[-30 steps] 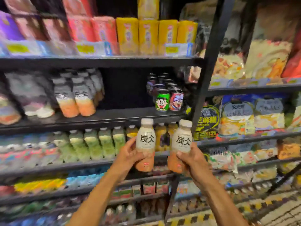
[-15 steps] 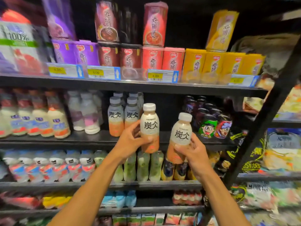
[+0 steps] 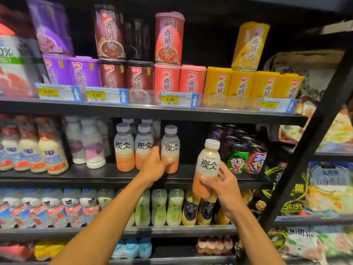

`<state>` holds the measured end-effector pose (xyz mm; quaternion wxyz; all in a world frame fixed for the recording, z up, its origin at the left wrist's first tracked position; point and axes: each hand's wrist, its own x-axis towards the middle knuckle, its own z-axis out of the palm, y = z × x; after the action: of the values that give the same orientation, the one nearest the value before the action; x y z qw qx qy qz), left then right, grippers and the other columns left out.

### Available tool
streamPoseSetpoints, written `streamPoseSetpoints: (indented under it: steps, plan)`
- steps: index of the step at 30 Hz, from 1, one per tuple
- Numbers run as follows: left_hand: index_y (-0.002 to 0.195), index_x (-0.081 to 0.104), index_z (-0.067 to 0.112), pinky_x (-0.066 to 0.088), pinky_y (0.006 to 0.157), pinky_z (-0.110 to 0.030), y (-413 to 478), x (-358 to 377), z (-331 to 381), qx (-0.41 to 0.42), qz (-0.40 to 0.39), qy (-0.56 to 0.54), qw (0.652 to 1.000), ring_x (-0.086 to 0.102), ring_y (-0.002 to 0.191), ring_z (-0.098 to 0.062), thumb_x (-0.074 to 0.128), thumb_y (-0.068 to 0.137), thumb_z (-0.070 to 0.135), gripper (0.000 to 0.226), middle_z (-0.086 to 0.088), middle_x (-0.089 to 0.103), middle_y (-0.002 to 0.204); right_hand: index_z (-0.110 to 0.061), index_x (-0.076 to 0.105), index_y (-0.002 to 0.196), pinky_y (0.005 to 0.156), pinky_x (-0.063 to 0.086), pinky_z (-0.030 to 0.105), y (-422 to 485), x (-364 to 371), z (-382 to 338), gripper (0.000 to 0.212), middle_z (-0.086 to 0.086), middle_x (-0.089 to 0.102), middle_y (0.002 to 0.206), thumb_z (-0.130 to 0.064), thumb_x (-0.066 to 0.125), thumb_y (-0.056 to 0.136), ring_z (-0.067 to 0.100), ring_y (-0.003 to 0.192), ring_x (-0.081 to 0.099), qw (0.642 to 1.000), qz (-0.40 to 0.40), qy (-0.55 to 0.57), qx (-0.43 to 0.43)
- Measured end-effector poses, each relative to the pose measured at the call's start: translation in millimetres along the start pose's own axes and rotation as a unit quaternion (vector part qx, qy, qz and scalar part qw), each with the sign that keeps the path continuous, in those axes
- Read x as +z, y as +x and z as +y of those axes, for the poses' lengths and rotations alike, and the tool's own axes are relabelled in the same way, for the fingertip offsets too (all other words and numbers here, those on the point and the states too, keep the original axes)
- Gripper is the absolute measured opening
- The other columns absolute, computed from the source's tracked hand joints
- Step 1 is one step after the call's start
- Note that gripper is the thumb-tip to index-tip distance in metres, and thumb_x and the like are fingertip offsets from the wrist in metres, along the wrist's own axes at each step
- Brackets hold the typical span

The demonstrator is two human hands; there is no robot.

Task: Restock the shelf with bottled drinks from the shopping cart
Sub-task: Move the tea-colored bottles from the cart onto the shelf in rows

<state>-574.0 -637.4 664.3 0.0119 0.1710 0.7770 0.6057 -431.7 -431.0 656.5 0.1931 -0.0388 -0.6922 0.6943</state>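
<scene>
Now, at frame centre, the left hand (image 3: 155, 166) curls round the lower body of a grey-capped plastic drink bottle (image 3: 170, 146), upright on the black metal shelf (image 3: 95, 177) beside two matching bottles (image 3: 124, 148). Just right of it, the right hand (image 3: 224, 185) grips a second such bottle (image 3: 208, 163) low, tilted, before the shelf edge. Full, stiff, probably slick-labelled: a mid-body hold looks safest.

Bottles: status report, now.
Left hand grips first bottle at shelf, beside matching bottles. Right hand holds second bottle, short of shelf. Cans right of gap.
</scene>
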Motion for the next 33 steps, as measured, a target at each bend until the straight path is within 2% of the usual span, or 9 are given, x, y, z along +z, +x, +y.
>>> streamPoseSetpoints:
  steps: [2,4,8,11,14,19,23,26,33]
  plan:
    - [0.106,0.046,0.022,0.051,0.096,-0.039,-2,4,8,-0.009,0.020,0.024,0.999,0.058,0.113,-0.016,0.070,0.094,0.018,0.027,0.001,0.062,0.114,-0.023,0.061,0.136,0.087,0.060,0.028,3,-3,2,0.065,-0.005,0.077,0.119,0.005,0.081,0.081,0.013,0.111,0.073,1.000,-0.009,-0.007,0.000]
    - [0.098,0.042,0.019,0.043,0.073,-0.024,-2,8,14,-0.022,0.033,0.050,0.998,0.051,0.097,-0.013,0.064,0.099,0.017,0.023,0.006,0.050,0.093,-0.022,0.060,0.137,0.087,0.060,0.027,6,-3,4,0.067,-0.005,0.077,0.120,0.005,0.082,0.081,0.013,0.112,0.073,1.000,-0.016,-0.010,-0.001]
    - [0.085,0.038,0.021,0.033,0.059,-0.019,-3,13,17,-0.019,0.057,0.093,0.994,0.045,0.082,-0.012,0.063,0.101,0.022,0.030,0.008,0.042,0.081,-0.024,0.060,0.136,0.084,0.060,0.023,6,0,9,0.066,-0.007,0.077,0.119,0.007,0.080,0.082,0.009,0.111,0.072,0.999,-0.033,-0.001,0.004]
    - [0.103,0.048,0.020,0.043,0.079,-0.008,-16,10,8,0.029,0.040,0.083,0.995,0.051,0.089,-0.001,0.064,0.099,0.016,0.017,0.015,0.053,0.097,-0.024,0.059,0.137,0.084,0.060,0.025,6,3,13,0.066,-0.006,0.077,0.120,0.006,0.080,0.082,0.011,0.113,0.072,0.999,-0.041,0.001,0.005]
    - [0.144,0.046,0.029,0.032,0.114,-0.020,-51,0,-15,0.093,0.019,0.096,0.991,0.041,0.132,0.009,0.063,0.100,0.014,0.049,0.025,0.043,0.145,-0.025,0.059,0.137,0.087,0.060,0.026,7,8,12,0.068,-0.006,0.076,0.121,0.005,0.082,0.080,0.011,0.114,0.071,0.999,-0.041,0.004,-0.005]
    - [0.140,0.059,0.023,0.041,0.113,-0.041,-82,-34,-63,0.239,0.133,0.329,0.904,0.049,0.135,-0.017,0.054,0.100,0.032,0.041,0.005,0.056,0.141,-0.032,0.053,0.141,0.099,0.056,0.034,19,25,5,0.076,-0.007,0.073,0.128,0.000,0.085,0.080,0.011,0.122,0.067,0.996,-0.062,-0.029,-0.054]
    - [0.142,0.059,0.025,0.034,0.116,-0.054,-80,-48,-83,0.201,0.136,0.475,0.846,0.047,0.139,-0.029,0.053,0.099,0.048,0.050,-0.004,0.056,0.146,-0.031,0.054,0.142,0.100,0.055,0.029,30,48,4,0.078,-0.006,0.069,0.135,-0.002,0.089,0.078,0.008,0.126,0.064,0.991,-0.072,-0.062,-0.090]
    - [0.141,0.060,0.027,0.032,0.117,-0.055,-80,-49,-87,0.185,0.133,0.511,0.829,0.050,0.138,-0.030,0.047,0.099,0.055,0.053,-0.006,0.058,0.146,-0.029,0.054,0.145,0.099,0.055,0.023,37,65,9,0.081,-0.003,0.063,0.140,-0.009,0.091,0.076,0.007,0.126,0.063,0.988,-0.061,-0.089,-0.107]
    - [0.143,0.058,0.028,0.033,0.116,-0.054,-83,-50,-96,0.189,0.127,0.539,0.811,0.050,0.138,-0.030,0.049,0.095,0.056,0.057,-0.007,0.056,0.149,-0.029,0.054,0.145,0.101,0.058,0.038,54,85,21,0.077,-0.006,0.063,0.137,-0.020,0.091,0.077,0.007,0.127,0.060,0.985,-0.046,-0.127,-0.109]
